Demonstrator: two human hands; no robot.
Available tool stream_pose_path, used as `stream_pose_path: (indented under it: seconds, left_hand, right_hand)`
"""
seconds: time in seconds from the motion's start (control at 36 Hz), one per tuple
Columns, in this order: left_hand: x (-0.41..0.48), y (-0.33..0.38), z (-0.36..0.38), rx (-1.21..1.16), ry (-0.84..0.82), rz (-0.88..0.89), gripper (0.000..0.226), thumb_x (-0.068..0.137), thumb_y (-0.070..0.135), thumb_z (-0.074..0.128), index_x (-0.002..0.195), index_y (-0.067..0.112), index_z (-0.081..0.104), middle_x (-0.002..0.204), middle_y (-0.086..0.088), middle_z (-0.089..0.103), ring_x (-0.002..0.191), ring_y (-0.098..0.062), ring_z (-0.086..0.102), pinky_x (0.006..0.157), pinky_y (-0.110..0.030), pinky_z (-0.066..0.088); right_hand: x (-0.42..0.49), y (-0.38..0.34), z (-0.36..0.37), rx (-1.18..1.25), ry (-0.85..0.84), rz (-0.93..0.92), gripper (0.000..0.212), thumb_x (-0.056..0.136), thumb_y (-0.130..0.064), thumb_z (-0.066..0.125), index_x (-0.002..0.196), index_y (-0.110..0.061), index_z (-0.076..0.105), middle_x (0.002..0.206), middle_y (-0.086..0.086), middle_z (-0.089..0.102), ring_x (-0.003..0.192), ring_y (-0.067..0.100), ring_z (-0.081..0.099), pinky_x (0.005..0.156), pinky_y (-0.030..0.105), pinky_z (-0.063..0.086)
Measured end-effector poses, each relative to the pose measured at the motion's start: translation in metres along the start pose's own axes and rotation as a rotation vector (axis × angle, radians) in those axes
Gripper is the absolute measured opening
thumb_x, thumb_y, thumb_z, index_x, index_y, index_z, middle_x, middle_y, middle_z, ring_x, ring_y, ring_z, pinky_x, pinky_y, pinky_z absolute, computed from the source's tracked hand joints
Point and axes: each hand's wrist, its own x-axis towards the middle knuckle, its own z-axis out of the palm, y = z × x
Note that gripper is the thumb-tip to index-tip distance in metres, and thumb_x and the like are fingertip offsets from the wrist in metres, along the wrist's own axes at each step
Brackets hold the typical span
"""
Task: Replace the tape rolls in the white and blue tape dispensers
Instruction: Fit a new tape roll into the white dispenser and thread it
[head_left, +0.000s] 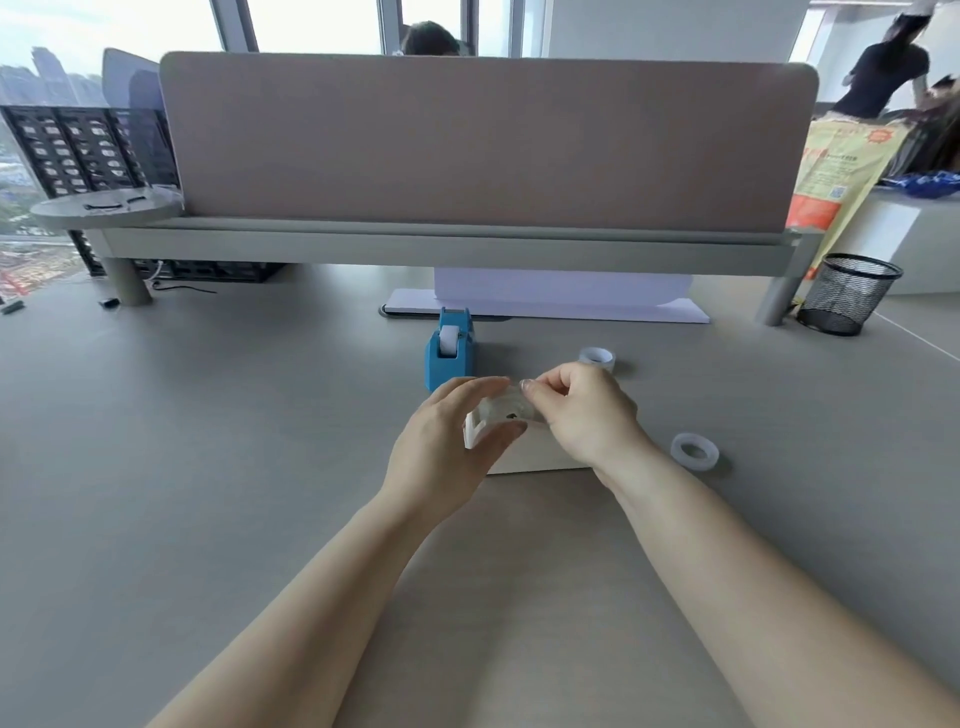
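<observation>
The white tape dispenser (480, 428) sits between both hands above the grey desk (208, 467): the left hand (447, 441) cups its near side with curled fingers, while the right hand (584, 415) pinches at a clear tape roll (511, 408) seated in its top. The dispenser is blocky, matte plastic; the roll is glossy and see-through. Just beyond the left hand stands the blue tape dispenser (449, 351), boxy, with a pale roll in its slot. A transparent spare roll (597, 358) lies just past the right hand, and a frosted white roll (694, 452) lies flat to that hand's right. Farther right stands a black mesh pen cup (844, 293). The hands hide most of the white dispenser's body.
</observation>
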Motion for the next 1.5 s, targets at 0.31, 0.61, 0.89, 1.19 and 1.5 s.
stream_pose_path:
  seconds: [0.31, 0.61, 0.89, 1.19, 1.5]
  left_hand:
    - [0.002, 0.003, 0.003, 0.049, 0.028, -0.034, 0.032, 0.087, 0.044, 0.054, 0.119, 0.036, 0.057, 0.119, 0.016, 0.057, 0.105, -0.007, 0.056, 0.081, -0.03, 0.051]
    - [0.004, 0.004, 0.0, -0.004, -0.008, -0.019, 0.032, 0.088, 0.035, 0.057, 0.119, 0.027, 0.059, 0.119, 0.01, 0.06, 0.105, -0.009, 0.056, 0.085, -0.019, 0.041]
    - [0.007, 0.003, 0.0, -0.019, -0.011, -0.008, 0.031, 0.088, 0.029, 0.058, 0.118, 0.022, 0.061, 0.107, 0.017, 0.053, 0.097, 0.0, 0.048, 0.076, 0.006, 0.03]
    - [0.007, 0.004, 0.001, -0.025, -0.004, 0.022, 0.029, 0.089, 0.029, 0.057, 0.117, 0.023, 0.061, 0.105, 0.02, 0.054, 0.096, 0.0, 0.047, 0.078, -0.004, 0.035]
    - [0.007, 0.004, 0.0, -0.04, 0.016, 0.046, 0.028, 0.089, 0.028, 0.058, 0.116, 0.021, 0.062, 0.104, 0.021, 0.053, 0.093, 0.007, 0.045, 0.074, 0.006, 0.031]
  right_hand:
    - [-0.003, -0.001, -0.007, -0.085, -0.047, -0.093, 0.038, 0.094, -0.03, 0.043, 0.081, 0.0, 0.061, 0.08, 0.016, 0.065, 0.088, 0.034, 0.056, 0.086, 0.041, 0.044]
    - [0.003, 0.008, -0.021, -0.133, -0.041, -0.059, 0.04, 0.096, -0.028, 0.039, 0.057, -0.024, 0.03, 0.058, -0.007, 0.039, 0.074, 0.024, 0.041, 0.078, 0.035, 0.038]
    - [-0.006, 0.028, -0.045, 0.072, -0.092, 0.002, 0.027, 0.095, -0.024, 0.04, 0.07, -0.014, 0.034, 0.065, 0.003, 0.03, 0.061, 0.018, 0.025, 0.055, 0.031, 0.021]
    - [-0.006, 0.04, -0.042, 0.316, -0.169, 0.105, 0.031, 0.097, -0.02, 0.04, 0.095, 0.009, 0.053, 0.082, 0.005, 0.047, 0.071, 0.012, 0.06, 0.069, 0.018, 0.04]
    - [-0.006, 0.05, -0.035, 0.242, -0.142, 0.153, 0.037, 0.092, -0.024, 0.043, 0.084, 0.012, 0.049, 0.084, 0.004, 0.042, 0.077, 0.018, 0.037, 0.072, 0.031, 0.027]
